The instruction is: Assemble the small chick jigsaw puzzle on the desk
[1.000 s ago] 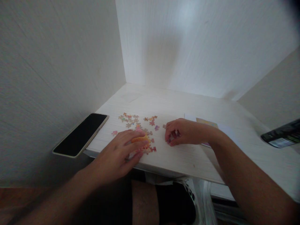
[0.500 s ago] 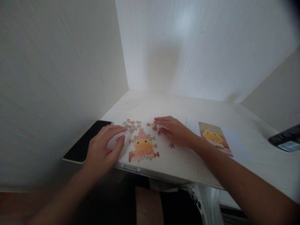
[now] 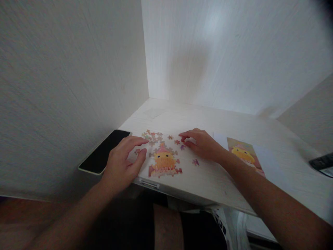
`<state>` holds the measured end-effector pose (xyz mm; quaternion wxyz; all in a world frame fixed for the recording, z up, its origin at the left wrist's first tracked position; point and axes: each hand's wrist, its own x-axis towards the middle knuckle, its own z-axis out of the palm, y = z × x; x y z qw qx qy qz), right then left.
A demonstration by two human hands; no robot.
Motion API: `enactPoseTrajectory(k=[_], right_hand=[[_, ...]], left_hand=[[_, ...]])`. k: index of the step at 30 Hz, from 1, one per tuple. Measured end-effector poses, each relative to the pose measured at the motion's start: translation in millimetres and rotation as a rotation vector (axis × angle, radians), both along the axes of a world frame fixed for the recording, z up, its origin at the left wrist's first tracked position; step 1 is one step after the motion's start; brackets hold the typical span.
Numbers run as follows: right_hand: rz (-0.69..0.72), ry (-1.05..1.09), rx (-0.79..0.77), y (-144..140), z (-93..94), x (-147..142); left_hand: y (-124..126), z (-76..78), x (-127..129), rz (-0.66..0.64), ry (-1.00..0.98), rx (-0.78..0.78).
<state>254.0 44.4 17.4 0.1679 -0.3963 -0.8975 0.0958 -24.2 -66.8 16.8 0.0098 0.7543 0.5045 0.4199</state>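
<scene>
Pale wood-grain covers the desk [image 3: 208,180], which sits in a corner between two light walls. Near its front edge lies a partly joined jigsaw picture [image 3: 164,162] — a yellow figure with a pink pointed hat, its outline still ragged. Beyond it, toward the far left, a scatter of loose puzzle pieces [image 3: 153,137] lies flat on the surface, with a few more strays to the right of the joined part, one of them a lone purple piece [image 3: 195,162] near the right forearm.

The left hand [image 3: 124,163] rests at the desk's near left edge, fingers spread and lying flat, the thumb angled toward the joined picture; the fingertips reach the edge of the loose scatter and it holds nothing. A small pink piece [image 3: 137,151] lies between thumb and forefinger, untouched as far as can be seen. Just left of this hand lies a black phone [image 3: 104,156], screen dark, overhanging the desk edge.

The right hand [image 3: 201,143] lies palm down just right of the scatter, fingers extended and loosely together, their tips over two or three small pieces — whether it pinches one cannot be told.

Farther right lies a printed reference picture [image 3: 243,154] of the same yellow figure on a white sheet, and a dark object [image 3: 322,163] sits at the far right edge.
</scene>
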Motion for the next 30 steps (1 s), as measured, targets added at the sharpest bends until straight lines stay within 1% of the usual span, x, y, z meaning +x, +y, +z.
enactPoseTrajectory(k=[5, 10, 14, 18, 23, 27, 30], right_hand=[[0.004, 0.010, -0.052, -2, 2.1, 1], [0.070, -0.006, -0.062, -5, 2.8, 2], [0.041, -0.031, -0.037, -3, 4.2, 8], [0.037, -0.021, -0.086, -1, 5.0, 12], [0.023, 0.085, -0.186, -4, 5.1, 11], [-0.019, 0.161, -0.223, -5, 6.8, 9], [-0.059, 0.289, -0.300, -7, 9.4, 6]], left_hand=[[-1, -0.9, 2, -0.022, -0.007, -0.003], [-1, -0.1, 5, -0.055, -0.004, -0.021], [1, 0.5, 3, -0.048, -0.009, -0.018], [1, 0.6, -1, -0.023, -0.016, -0.006], [1, -0.8, 0, -0.034, -0.039, -0.014], [0, -2.8, 5, -0.065, -0.080, -0.011], [0, -3.9, 10, -0.093, -0.109, 0.009]])
